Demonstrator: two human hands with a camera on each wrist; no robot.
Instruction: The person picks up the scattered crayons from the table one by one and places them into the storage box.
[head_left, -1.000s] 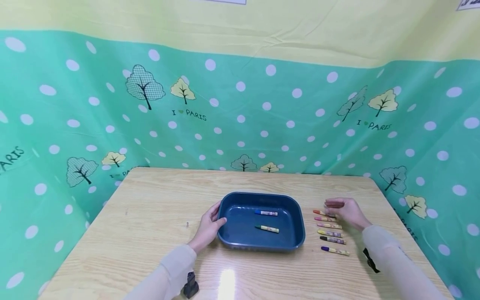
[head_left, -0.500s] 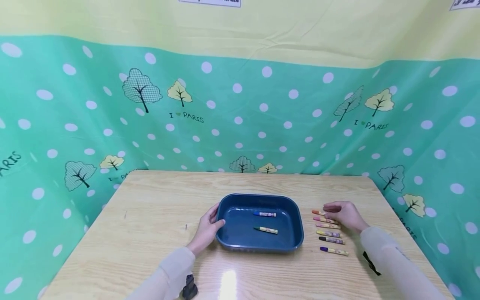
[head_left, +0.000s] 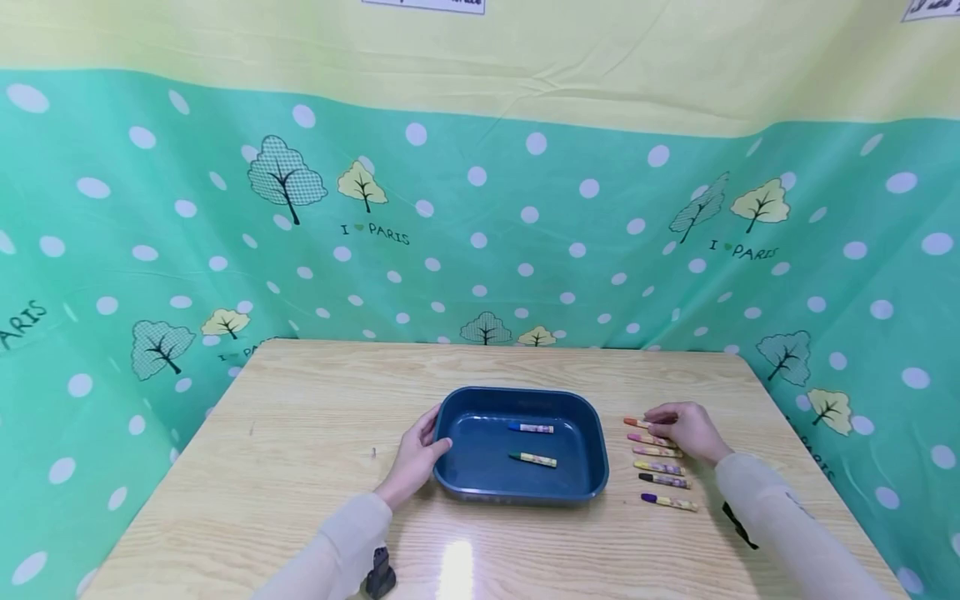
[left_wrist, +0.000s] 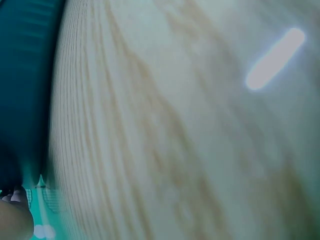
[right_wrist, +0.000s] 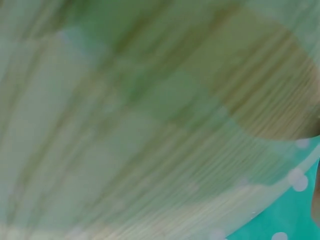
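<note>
The right hand (head_left: 686, 427) is pinching the printed end of the orange crayon (head_left: 636, 422) between thumb and fingers, the coloured tip pointing toward the blue tray (head_left: 480, 450). The left hand (head_left: 417, 457) is gripping the tray's left rim, its thumb hooking over. The tray is showing smooth, glossy walls and rounded corners; the blue crayon (head_left: 532, 427) and green crayon (head_left: 533, 459) are lying inside. Just beside the right fingertips, the pink crayon (head_left: 641, 438) is resting on the wood-grained table (head_left: 322, 417). A spotted curtain (head_left: 450, 208) is hanging behind.
</note>
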